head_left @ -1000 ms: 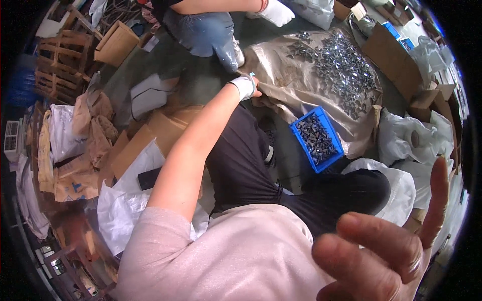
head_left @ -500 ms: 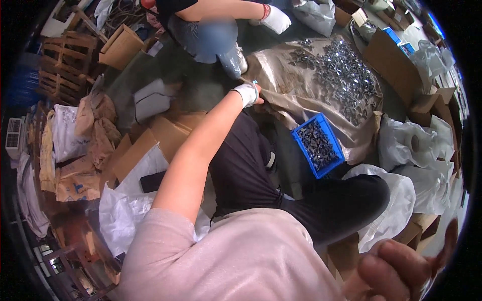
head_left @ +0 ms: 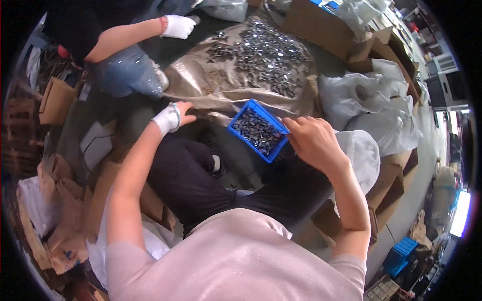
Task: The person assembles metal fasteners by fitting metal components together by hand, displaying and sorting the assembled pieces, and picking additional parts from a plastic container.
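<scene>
My left hand (head_left: 173, 117), in a white glove with the fingertips bare, hovers by the near left edge of a brown sheet (head_left: 188, 78). Its fingers are apart and hold nothing. With its fingers over the right rim of a blue plastic bin (head_left: 252, 147), my bare right hand (head_left: 314, 140) grips that bin. Small dark metal pieces (head_left: 258, 129) fill the bin, which stands tilted at the sheet's near edge, in front of my knees. Many shiny pieces of a similar kind (head_left: 271, 52) lie spread over the sheet.
Beyond my left hand, a co-worker's white-gloved hand (head_left: 178, 26) reaches toward the sheet. White plastic bags (head_left: 346, 100) and open cardboard boxes (head_left: 321, 25) line the right side. Paper sacks (head_left: 63, 210) and a carton (head_left: 57, 100) stand at left.
My left hand has let go of the sheet's edge. My right hand has come from the lower right to the bin's rim. The view has swung to the right.
</scene>
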A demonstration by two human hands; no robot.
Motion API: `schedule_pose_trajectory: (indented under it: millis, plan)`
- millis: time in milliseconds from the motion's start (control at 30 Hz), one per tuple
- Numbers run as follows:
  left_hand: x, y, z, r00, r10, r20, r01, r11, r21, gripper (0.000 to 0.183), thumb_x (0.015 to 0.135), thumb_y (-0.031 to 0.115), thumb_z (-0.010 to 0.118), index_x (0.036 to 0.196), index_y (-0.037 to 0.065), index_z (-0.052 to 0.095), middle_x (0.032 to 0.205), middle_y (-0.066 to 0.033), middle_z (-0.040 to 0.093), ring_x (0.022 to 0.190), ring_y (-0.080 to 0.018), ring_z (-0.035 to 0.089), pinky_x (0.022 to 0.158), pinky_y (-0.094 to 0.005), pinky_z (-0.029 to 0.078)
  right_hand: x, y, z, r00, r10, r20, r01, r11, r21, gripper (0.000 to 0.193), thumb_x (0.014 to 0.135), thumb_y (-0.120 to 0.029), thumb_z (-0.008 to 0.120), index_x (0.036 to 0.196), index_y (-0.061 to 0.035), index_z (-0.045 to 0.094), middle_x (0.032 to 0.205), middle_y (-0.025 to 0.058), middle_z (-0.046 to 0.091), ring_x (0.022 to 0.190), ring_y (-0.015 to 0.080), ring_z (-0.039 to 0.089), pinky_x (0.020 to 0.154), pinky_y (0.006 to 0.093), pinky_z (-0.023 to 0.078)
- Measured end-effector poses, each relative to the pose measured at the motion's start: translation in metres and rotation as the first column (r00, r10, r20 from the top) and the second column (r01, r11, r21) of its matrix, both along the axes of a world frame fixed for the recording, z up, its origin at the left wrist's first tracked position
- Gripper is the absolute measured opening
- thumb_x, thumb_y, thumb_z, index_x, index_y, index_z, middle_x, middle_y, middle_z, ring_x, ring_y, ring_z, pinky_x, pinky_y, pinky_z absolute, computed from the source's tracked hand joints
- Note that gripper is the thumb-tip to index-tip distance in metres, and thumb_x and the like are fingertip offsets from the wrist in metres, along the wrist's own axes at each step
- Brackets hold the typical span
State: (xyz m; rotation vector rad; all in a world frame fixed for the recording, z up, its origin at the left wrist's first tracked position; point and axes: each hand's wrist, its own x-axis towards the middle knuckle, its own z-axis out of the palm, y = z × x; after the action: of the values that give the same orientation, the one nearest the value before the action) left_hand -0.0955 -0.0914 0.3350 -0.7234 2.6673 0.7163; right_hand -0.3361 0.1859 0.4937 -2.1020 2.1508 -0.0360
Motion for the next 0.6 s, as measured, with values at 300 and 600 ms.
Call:
schedule_pose_trajectory:
  millis: [300,600]
  plan:
    - [-0.088,0.082,0.001,0.952,-0.294,-0.082,0.300,0.949,0.092,0.039,0.071,0.029,0.063,0.102,0.007,0.053,0.100,-0.0154,0.054,0.094,-0.0324,0.054,0.078,-0.0408,0.045,-0.201,-0.033,-0.188,0.986,-0.164,0.023,0.135,0.876,0.464,0.023,0.075,-0.021,0.053,0.093,-0.0087,0.062,0.088,0.0156,0.061,0.085,0.0319,0.058,0.073,0.0395,0.047]
    - [-0.132,0.116,-0.005,0.894,-0.445,0.059,0.402,0.853,0.334,0.046,0.073,0.025,0.062,0.113,0.008,0.046,0.101,-0.0139,0.050,0.095,-0.0300,0.051,0.080,-0.0401,0.041,-0.224,-0.087,-0.316,0.622,-0.779,0.082,0.660,0.578,0.480,0.026,0.074,-0.011,0.048,0.098,-0.0055,0.059,0.100,0.0197,0.058,0.096,0.0336,0.056,0.081,0.0419,0.045]
